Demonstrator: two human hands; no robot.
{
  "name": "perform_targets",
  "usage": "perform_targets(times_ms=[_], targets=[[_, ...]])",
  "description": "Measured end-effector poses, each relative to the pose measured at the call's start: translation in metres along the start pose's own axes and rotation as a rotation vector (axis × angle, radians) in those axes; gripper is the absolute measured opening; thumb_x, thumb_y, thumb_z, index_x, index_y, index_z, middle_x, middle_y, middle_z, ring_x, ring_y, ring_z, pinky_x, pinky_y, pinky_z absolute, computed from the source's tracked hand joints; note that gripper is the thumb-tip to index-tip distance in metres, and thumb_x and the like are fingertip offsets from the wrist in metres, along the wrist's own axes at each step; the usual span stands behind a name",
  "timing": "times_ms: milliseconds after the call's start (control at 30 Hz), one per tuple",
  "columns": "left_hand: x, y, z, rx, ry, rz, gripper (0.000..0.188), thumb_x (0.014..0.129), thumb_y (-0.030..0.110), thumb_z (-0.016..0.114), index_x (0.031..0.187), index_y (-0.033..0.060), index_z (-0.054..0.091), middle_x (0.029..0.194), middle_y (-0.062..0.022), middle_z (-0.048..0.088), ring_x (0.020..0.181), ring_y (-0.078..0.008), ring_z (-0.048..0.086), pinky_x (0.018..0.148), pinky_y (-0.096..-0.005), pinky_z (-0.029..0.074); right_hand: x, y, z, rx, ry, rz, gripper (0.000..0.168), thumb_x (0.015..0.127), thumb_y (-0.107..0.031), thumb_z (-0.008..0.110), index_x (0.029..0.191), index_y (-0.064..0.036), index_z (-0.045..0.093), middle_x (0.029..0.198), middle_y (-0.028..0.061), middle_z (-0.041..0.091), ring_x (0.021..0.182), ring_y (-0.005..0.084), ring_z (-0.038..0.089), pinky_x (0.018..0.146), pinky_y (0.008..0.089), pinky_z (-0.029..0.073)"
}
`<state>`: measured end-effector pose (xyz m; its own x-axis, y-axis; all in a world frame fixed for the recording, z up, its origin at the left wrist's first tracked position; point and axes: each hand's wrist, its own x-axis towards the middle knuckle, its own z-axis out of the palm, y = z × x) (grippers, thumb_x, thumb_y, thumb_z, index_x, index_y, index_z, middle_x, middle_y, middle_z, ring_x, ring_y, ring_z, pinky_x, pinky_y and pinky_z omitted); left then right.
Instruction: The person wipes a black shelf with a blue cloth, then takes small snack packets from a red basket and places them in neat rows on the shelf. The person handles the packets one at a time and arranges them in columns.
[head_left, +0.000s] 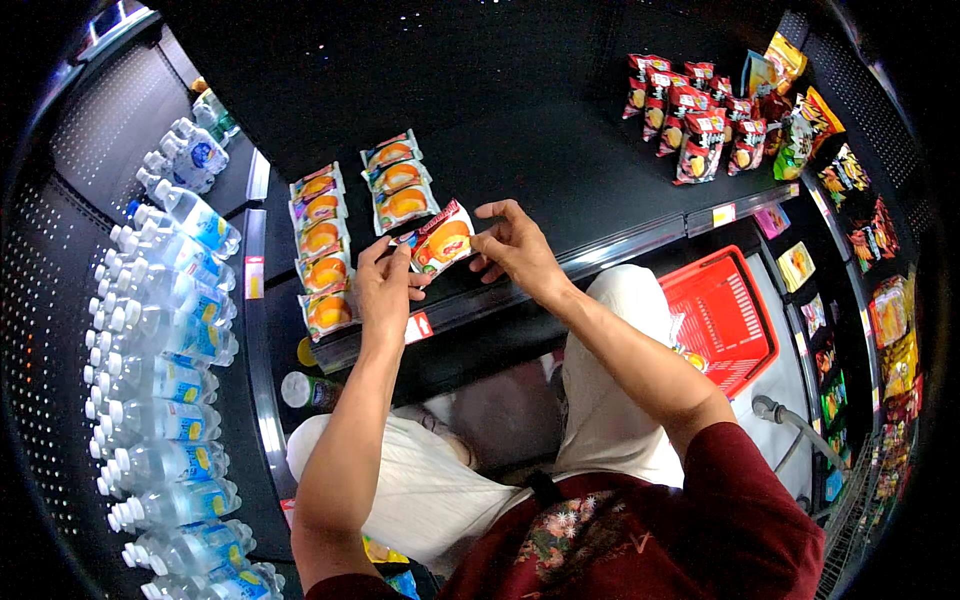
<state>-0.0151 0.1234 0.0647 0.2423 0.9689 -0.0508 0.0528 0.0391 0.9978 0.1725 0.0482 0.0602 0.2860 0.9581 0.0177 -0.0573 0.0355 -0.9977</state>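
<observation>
A packaged bun (444, 238) in a red and white wrapper is tilted above the front edge of a black shelf (525, 172). My left hand (390, 281) pinches its left end between thumb and fingers. At its right end is my right hand (514, 244), thumb by the wrapper and index finger raised; whether it grips or only touches cannot be told. Just behind lies a short row of similar packaged buns (405, 201). A longer row of packaged buns (322, 236) runs along the shelf to the left of my left hand.
Clear plastic bottles (180, 367) crowd the left shelf. Red snack bags (701, 142) stand at the back right. A red shopping basket (757, 330) rests on the floor by my knee, near a wire cart (847, 510). A price rail (630, 244) edges the shelf.
</observation>
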Motion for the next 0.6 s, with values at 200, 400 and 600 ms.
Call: perform_targets(times_ms=[200, 400, 600], targets=[[0.012, -0.002, -0.007, 0.071, 0.093, -0.041, 0.044, 0.099, 0.017, 0.056, 0.134, -0.0085, 0.044, 0.109, -0.0203, 0.065, 0.078, -0.0205, 0.072, 0.053, -0.0242, 0.054, 0.028, 0.022, 0.016, -0.206, -0.001, 0.055, 0.021, 0.094, -0.014, 0.064, 0.109, -0.003, 0.053, 0.083, 0.0070, 0.065, 0.066, 0.0132, 0.066, 0.050, 0.0267, 0.053], [0.028, -0.012, -0.011, 0.117, 0.038, -0.019, 0.040, 0.101, 0.014, 0.051, 0.135, -0.0071, 0.046, 0.112, -0.0186, 0.065, 0.080, -0.0201, 0.071, 0.054, -0.0241, 0.055, 0.036, 0.023, 0.028, -0.344, 0.032, 0.040, 0.017, 0.094, -0.016, 0.065, 0.100, -0.001, 0.058, 0.079, 0.0086, 0.068, 0.062, 0.0152, 0.067, 0.051, 0.0289, 0.052], [0.042, -0.025, -0.013, 0.176, 0.037, 0.004, 0.042, 0.101, 0.014, 0.050, 0.137, -0.0070, 0.044, 0.116, -0.0180, 0.064, 0.085, -0.0202, 0.071, 0.055, -0.0244, 0.056, 0.043, 0.024, 0.033, -0.521, 0.046, 0.009, 0.025, 0.091, -0.023, 0.067, 0.102, -0.001, 0.061, 0.080, 0.0132, 0.070, 0.066, 0.0211, 0.069, 0.063, 0.0368, 0.054]])
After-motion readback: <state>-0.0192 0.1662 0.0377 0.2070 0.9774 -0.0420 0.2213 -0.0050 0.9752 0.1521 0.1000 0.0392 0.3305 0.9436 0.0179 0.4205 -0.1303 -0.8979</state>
